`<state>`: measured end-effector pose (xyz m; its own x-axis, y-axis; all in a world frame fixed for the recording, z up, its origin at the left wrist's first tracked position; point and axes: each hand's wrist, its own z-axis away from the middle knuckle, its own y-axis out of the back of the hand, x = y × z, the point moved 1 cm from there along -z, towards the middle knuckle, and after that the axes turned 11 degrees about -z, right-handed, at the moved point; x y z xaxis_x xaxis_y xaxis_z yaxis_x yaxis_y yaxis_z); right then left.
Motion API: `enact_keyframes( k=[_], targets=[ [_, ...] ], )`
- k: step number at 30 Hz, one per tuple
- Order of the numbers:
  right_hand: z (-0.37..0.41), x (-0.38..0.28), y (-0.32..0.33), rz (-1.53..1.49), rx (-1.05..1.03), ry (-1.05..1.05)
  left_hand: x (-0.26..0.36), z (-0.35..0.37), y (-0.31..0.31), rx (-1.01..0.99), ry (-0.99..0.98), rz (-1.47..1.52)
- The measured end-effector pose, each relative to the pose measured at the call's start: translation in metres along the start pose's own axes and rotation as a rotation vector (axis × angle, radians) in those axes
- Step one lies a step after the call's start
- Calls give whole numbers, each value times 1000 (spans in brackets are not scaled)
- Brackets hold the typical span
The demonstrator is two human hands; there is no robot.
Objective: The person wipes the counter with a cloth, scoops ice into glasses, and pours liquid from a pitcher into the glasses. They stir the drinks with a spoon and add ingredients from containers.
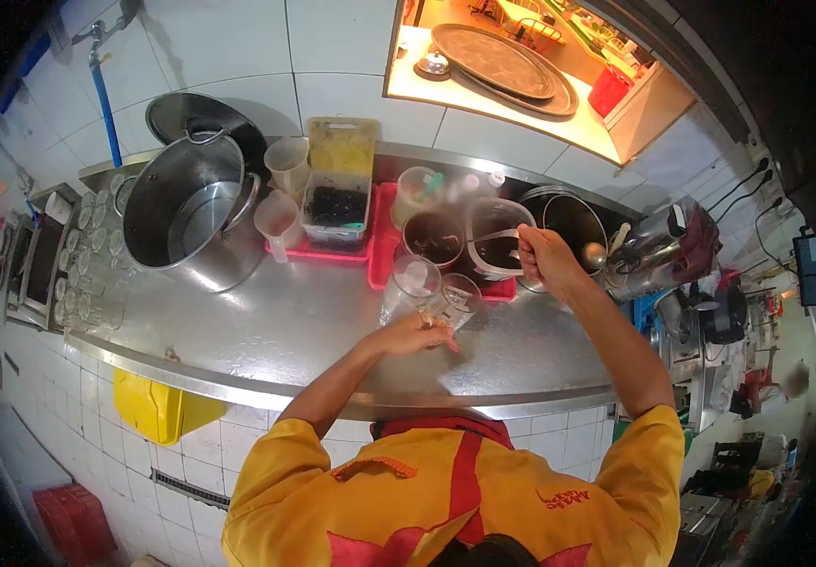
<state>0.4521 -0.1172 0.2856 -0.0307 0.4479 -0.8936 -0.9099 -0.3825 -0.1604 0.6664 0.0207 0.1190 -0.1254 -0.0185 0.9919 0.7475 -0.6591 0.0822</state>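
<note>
My right hand [542, 257] is closed round the handle of a utensil [495, 236], whose other end reaches into a clear container of dark contents [498, 253]. My left hand [416, 334] is at the near side of two clear cups, the left one [412, 283] and the right one [457, 298], which stand side by side on the steel counter [318, 331]. Its fingers touch the cups' lower part; the exact grip is partly hidden. Just behind the cups is another container with dark liquid [433, 236].
A large steel pot [186, 213] stands at the left, beside rows of glasses [96, 227]. Pink trays [382, 222] hold pitchers [279, 219] and a tub of dark contents [337, 203]. Steel pots [573, 227] and a blender-like appliance [663, 246] are at the right.
</note>
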Motion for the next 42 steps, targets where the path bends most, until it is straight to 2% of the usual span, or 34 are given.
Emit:
enact_keyframes(
  k=[4, 7, 10, 13, 17, 23, 26, 29, 32, 35, 38, 42],
  targets=[
    [8, -17, -3, 9, -6, -18, 6, -2, 0, 30, -32, 56],
    [14, -28, 0, 34, -54, -14, 19, 1, 1, 22, 46, 17],
    [33, -43, -12, 87, -14, 11, 10, -3, 2, -12, 0, 26],
    [55, -53, -20, 278, -55, 32, 12, -5, 1, 9, -23, 22],
    [74, -30, -17, 800, -246, 427, 14, -9, 2, -1, -47, 0],
    [122, 7, -40, 1558, -294, 777, 29, -5, -1, -10, 19, -18],
    [128, 18, -37, 1533, -334, 949, 22, -8, -4, 11, 19, -22],
    [128, 22, -30, 1498, -338, 1013, 16, -6, -3, 2, 12, -27],
    [119, 27, -19, 1067, -142, 797, 10, -4, -6, 38, 26, 8],
    [102, 19, -19, 151, 53, 145, 3, 4, -10, 107, 4, -18],
    [78, 17, -21, -95, 87, 64, -6, 15, -16, 220, -57, -154],
    [48, 25, -22, 133, 42, 88, -52, 22, -26, 400, -166, -199]
  ],
)
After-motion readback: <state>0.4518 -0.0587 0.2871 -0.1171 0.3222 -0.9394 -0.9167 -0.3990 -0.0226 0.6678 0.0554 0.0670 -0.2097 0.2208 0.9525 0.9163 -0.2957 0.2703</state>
